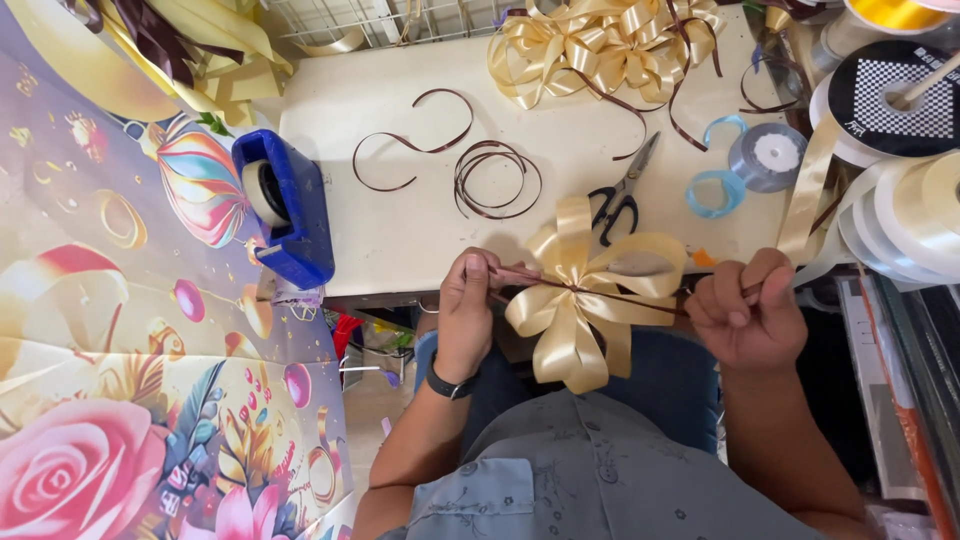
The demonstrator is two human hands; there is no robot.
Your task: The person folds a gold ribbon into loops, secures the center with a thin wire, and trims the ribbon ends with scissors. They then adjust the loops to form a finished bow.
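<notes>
Two hands pull a thin brown ribbon [600,291] taut across a cream satin bow [580,300].

The left hand [468,310], at nine o'clock of the bow, has its grip pinching one end of the brown ribbon; the right hand [748,318], at three o'clock, has its grip pressed together around the other end. The bow hangs between them, just off the near edge of the worktop [400,200], over the person's lap. At twelve o'clock of the bow lie black-handled scissors [620,195]; at eleven o'clock, loose coils of brown ribbon [497,180]. A blue tape dispenser [290,205] sits at ten o'clock, finished cream bows [600,45] at twelve, ribbon spools [915,215] at two.
</notes>
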